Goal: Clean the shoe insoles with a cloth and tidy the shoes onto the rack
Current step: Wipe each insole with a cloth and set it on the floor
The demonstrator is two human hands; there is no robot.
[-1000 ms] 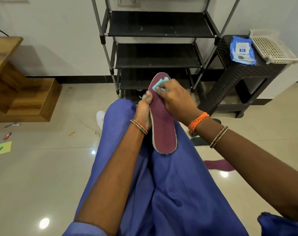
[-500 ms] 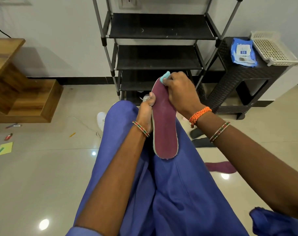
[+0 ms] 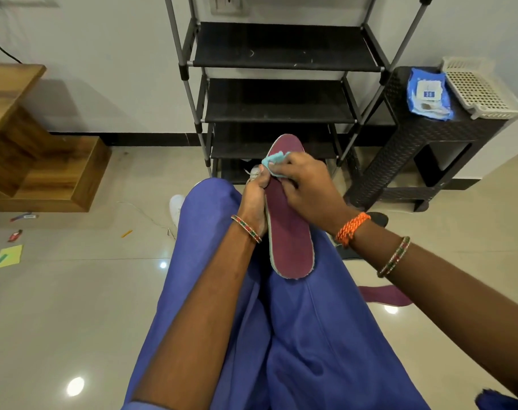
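Two hands: both are busy on one insole, over my lap.
Far left: a wooden stepped unit (image 3: 41,161) stands against the wall, with small scraps on the floor (image 3: 44,306) before it.
White shoe: a white shoe (image 3: 176,207) peeks out just beside my left knee, not yet on the rack.
Left hand: my left hand (image 3: 253,199) clamps the insole's left edge, thumb on the front face and fingers hidden behind.
Insole: the maroon insole (image 3: 289,238) stands nearly upright, its heel resting on my blue trousers (image 3: 281,335) and its toe rising in front of the rack.
Cloth: a light blue cloth (image 3: 274,162) is pressed to the upper part of the insole.
Right hand: my right hand (image 3: 303,187) has its grip closed on that cloth, fingers curled round it.
Handling: I judge the insole light, thin and bendy, so I brace it from behind and hold it mid-edge; the cloth is soft and bunches easily.
Rack: the black shoe rack (image 3: 281,99) stands just beyond, its visible shelves holding no shoes.
Second insole: another maroon insole (image 3: 382,295) lies on the floor by my right leg.
Far right: a dark woven surface (image 3: 423,143) carries a blue wipes pack (image 3: 428,94) and a white tray (image 3: 482,87).
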